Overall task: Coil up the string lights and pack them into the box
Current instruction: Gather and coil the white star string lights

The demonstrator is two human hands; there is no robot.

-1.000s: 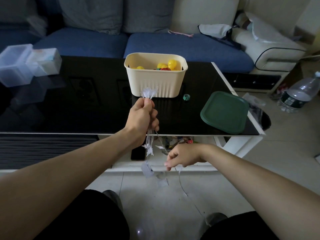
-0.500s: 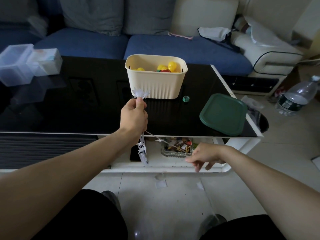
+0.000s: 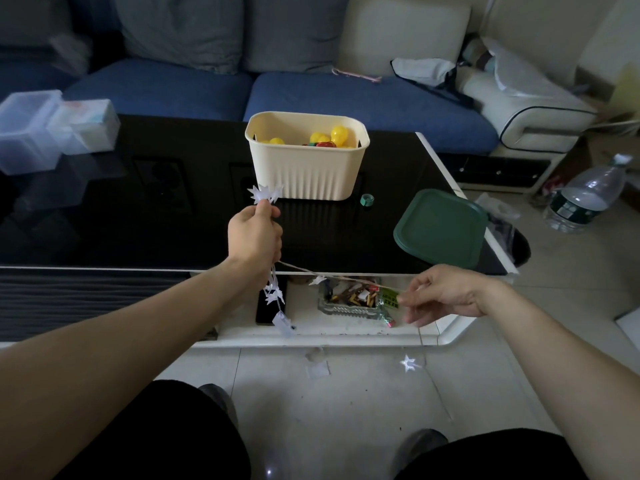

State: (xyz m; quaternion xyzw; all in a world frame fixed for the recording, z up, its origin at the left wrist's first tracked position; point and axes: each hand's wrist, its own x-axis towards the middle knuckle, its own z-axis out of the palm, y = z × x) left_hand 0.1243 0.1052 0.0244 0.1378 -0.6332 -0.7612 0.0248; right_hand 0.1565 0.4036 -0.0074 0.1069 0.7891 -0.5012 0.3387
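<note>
**Left grip bunched on star lights, right grip pinching the wire**

Left hand [image 3: 255, 233] is closed in a fist round a gathered bunch of the string lights [image 3: 275, 294], held over the near edge of the desk [image 3: 138, 216], in front of the cream box [image 3: 306, 161]. White star points stick out above the fist, just short of the box's ribbed front wall, not touching it as far as can be seen. More stars and a small clear tag hang below the fist, dangling in front of the lower shelf [image 3: 346, 329].

Right hand [image 3: 445, 294], nearer than the box and to its right, below the desk edge. Thumb and forefinger appear to pinch the thin wire; the other fingers are loosely spread. The exact contact is too fine to confirm. Wire runs taut from the left fist across to the right hand, one star on it partway along. Another star [image 3: 410, 362] lies on the floor tiles below the right hand, with a faint wire trailing toward the viewer.

Box stands upright on the desk, open-topped, with yellow balls [image 3: 337, 135] and something red inside. Green lid [image 3: 441, 228] lies flat on the desk, right of the box and well apart from it. Small green ring [image 3: 366, 199] sits just beside the box's front right corner. Clear plastic containers [image 3: 52, 129] at the desk's far left, well away from the box.

Glass tray [image 3: 349, 301] of small items sits on the lower shelf, in front of the box. Water bottle [image 3: 585, 199] lies on the floor, far right of the box. Blue sofa [image 3: 346, 95] behind the box.
</note>
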